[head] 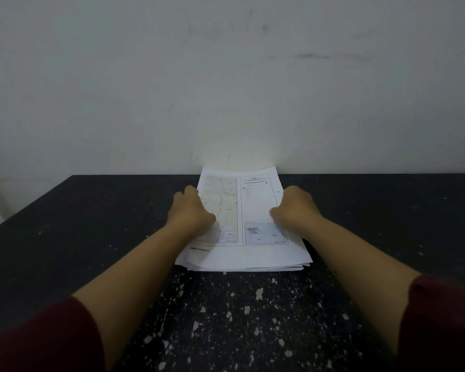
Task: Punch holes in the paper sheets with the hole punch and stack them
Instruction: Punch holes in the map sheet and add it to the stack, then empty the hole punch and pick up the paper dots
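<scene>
A stack of white paper sheets [249, 255] lies on the black table, its far edge against the wall. The top sheet [255, 208] is printed with a map and a legend panel. My left hand [191, 210] grips the left edge of the top sheet, fingers curled over it. My right hand [295, 209] grips the right edge the same way, thumb on the paper. The sheets below are slightly fanned out at the near edge. No hole punch is in view.
The black speckled table [239, 318] reaches from the near edge to a pale wall [226, 89] right behind the stack. The table's left edge [24, 208] runs diagonally. Dark red sleeves cover both upper arms.
</scene>
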